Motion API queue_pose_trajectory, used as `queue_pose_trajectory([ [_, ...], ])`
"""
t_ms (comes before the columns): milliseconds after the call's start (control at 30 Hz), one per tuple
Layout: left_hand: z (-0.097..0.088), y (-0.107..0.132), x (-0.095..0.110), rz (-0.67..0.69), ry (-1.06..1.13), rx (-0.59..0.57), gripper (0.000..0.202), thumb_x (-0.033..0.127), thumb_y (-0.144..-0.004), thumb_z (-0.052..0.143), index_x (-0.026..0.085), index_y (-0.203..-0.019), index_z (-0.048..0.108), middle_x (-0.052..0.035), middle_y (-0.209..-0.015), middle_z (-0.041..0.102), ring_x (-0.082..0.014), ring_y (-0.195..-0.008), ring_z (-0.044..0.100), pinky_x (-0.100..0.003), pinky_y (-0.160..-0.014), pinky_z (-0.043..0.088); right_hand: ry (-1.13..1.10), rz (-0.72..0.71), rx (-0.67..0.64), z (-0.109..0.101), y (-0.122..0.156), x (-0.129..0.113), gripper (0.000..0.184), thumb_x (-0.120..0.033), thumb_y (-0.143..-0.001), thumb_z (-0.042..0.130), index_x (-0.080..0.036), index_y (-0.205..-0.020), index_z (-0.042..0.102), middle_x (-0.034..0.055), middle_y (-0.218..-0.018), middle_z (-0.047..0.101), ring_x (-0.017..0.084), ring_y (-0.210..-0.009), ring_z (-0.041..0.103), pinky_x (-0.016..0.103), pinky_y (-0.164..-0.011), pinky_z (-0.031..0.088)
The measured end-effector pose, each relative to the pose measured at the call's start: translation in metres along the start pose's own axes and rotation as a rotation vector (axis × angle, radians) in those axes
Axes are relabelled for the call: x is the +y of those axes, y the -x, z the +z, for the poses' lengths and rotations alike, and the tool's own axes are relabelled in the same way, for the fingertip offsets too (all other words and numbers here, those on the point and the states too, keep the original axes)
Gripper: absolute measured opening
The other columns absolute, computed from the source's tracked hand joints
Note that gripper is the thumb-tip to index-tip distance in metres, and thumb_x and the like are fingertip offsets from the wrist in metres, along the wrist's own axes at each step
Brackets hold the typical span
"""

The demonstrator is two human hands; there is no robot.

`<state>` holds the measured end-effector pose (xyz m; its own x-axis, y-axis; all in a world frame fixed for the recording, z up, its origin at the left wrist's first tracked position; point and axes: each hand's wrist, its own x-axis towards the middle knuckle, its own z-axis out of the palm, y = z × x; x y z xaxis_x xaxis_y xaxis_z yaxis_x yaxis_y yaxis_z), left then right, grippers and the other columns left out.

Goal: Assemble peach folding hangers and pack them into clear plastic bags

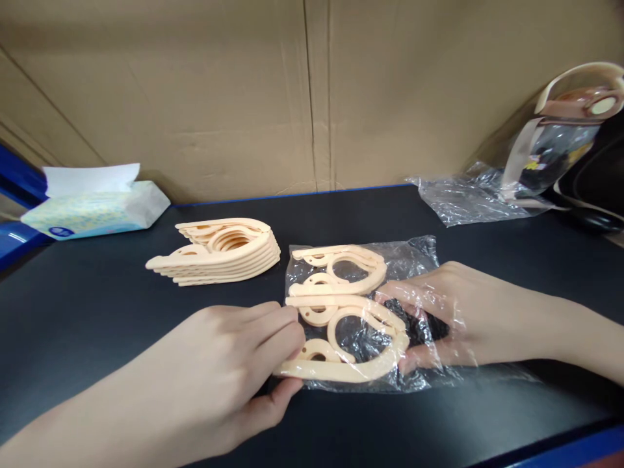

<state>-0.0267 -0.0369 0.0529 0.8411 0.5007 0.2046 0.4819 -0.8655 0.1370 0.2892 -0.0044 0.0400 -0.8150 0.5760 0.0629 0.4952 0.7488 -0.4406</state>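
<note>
Hands angle inward, left pinching the front hanger, right clasping its curve inside the bag.

The rear is closed off by a tall brown cardboard wall, marked by vertical creases. A flat black tabletop is bordered by a narrow blue edge; glossy blue bars are seen at left.
</note>
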Motion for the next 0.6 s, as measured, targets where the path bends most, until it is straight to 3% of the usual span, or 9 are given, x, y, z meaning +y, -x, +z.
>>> queue_pose_trajectory([
  [433, 0.0013, 0.0027, -0.0014, 0.004, -0.020, 0.022, 0.024, 0.014, -0.103, 0.042, 0.023, -0.084, 0.052, 0.0028, -0.079, 0.061, -0.0150, -0.065, 0.054, -0.031, -0.055, 0.037, 0.026, 0.015, -0.019, -0.0015, 0.0006, -0.0025, 0.049, -0.061, -0.097, 0.067, -0.020, -0.122, 0.068, 0.0028, -0.097, 0.078, 0.016, -0.063, 0.064, 0.029, -0.055, 0.041],
  [600, 0.0028, 0.0032, -0.0032, -0.040, -0.130, 0.020, 0.017, 0.014, -0.101, 0.045, 0.024, -0.088, 0.050, 0.0032, -0.081, 0.060, -0.0155, -0.066, 0.058, -0.030, -0.057, 0.039, 0.139, -0.007, 0.022, 0.0022, 0.0004, 0.0011, 0.049, -0.059, -0.101, 0.061, -0.019, -0.129, 0.064, 0.0093, -0.111, 0.079, 0.023, -0.081, 0.075, 0.032, -0.065, 0.050],
])
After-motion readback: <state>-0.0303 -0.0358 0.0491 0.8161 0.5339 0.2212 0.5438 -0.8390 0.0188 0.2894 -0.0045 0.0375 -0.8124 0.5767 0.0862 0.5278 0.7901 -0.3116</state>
